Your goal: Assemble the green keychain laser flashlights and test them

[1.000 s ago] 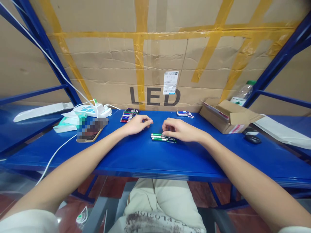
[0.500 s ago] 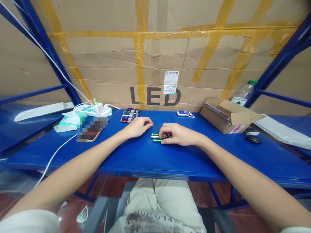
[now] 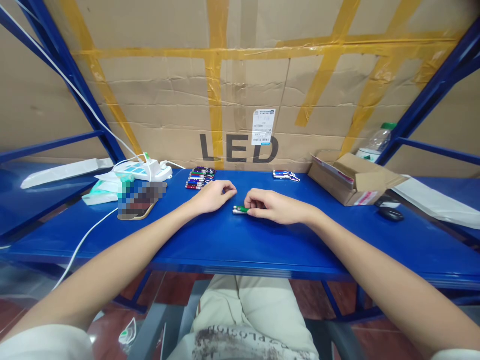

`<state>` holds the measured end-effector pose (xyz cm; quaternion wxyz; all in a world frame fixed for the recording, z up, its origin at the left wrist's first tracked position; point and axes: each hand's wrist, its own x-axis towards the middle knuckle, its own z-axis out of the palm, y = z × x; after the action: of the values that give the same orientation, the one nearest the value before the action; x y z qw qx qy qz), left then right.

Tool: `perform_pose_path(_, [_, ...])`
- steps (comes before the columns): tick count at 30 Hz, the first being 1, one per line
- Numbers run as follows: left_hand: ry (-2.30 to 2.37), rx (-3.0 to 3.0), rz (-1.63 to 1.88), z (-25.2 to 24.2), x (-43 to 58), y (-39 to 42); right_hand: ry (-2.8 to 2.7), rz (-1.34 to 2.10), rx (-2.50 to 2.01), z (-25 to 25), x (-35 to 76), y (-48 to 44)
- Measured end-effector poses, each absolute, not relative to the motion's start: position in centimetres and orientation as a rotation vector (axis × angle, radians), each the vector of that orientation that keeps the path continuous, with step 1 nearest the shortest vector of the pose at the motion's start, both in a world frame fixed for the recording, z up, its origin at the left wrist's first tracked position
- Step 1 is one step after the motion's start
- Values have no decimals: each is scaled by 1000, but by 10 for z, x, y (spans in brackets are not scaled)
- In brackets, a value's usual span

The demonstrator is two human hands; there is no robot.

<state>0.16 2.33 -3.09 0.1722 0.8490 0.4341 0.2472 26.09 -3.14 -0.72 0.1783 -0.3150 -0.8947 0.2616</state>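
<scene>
My right hand [image 3: 268, 206] is closed in a pinch on a small green tube with silver ends [image 3: 242, 209], which looks like a keychain flashlight. Beneath and beside it lies a silver tube [image 3: 237, 212]; the right ends of both are hidden by my fingers. My left hand [image 3: 217, 195] rests on the blue table [image 3: 225, 245], fingers curled in, with nothing visible in them. Just behind my left hand lies a row of several similar red, blue, purple and green tubes [image 3: 195, 179] with clips.
A smaller group of tubes [image 3: 284, 175] lies at the back. To the right are an open cardboard box [image 3: 343, 182], a black mouse [image 3: 391, 214] and a plastic bottle [image 3: 378, 140]. At left are a phone [image 3: 141, 202], a power strip [image 3: 144, 171] and a white cable [image 3: 80, 250].
My right hand has drawn the nearest green tube away from the table edge, against the silver one. The gap between them is gone. My left hand has stayed in place.
</scene>
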Motion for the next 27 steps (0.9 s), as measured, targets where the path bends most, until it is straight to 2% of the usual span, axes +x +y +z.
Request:
perform_pose_path(7, [1157,2128,994,-27,2,28,-2215,927,-858,-8,263,-25])
perform_pose_path(12, [1099,1869,1073,-25,4,28,-2042,958,-977,-10,262,-21])
perform_pose_path(27, [961,1300,1098,-13,8,19,-2339,485,-1122,-13,261,-23])
